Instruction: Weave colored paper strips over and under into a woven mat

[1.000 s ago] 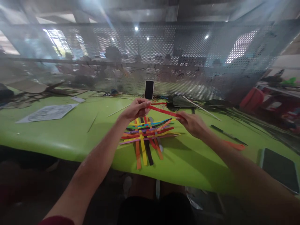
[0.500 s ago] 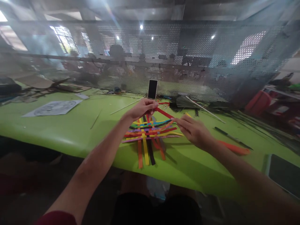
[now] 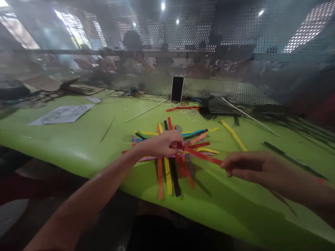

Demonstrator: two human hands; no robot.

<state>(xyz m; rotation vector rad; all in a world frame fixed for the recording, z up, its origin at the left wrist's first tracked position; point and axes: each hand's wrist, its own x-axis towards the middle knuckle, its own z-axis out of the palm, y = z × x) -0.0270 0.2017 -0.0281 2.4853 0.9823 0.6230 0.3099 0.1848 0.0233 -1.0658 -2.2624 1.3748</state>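
A red strip (image 3: pixel 202 156) stretches between my two hands, low over a woven mat of coloured strips (image 3: pixel 167 176). My left hand (image 3: pixel 166 142) is closed on the strip's left part and covers the middle of the weave. At the strip's right end, the fingertips of my right hand (image 3: pixel 251 166) pinch it, to the right of the mat. Orange, yellow and black strips run toward me; purple, blue, green and red ones cross them. The weave under my left hand is hidden.
A phone (image 3: pixel 177 89) stands upright at the back. Another red strip (image 3: pixel 183 108) and a yellow strip (image 3: pixel 233 135) lie loose. A printed sheet (image 3: pixel 61 114) is at left, a dark pen-like tool (image 3: pixel 293 159) at right. Behind is a perforated screen (image 3: pixel 157 62).
Both hands have come down and nearer with the red strip, from above the mat's far side to over its middle and right. My right hand has moved rightward. The view has shifted.
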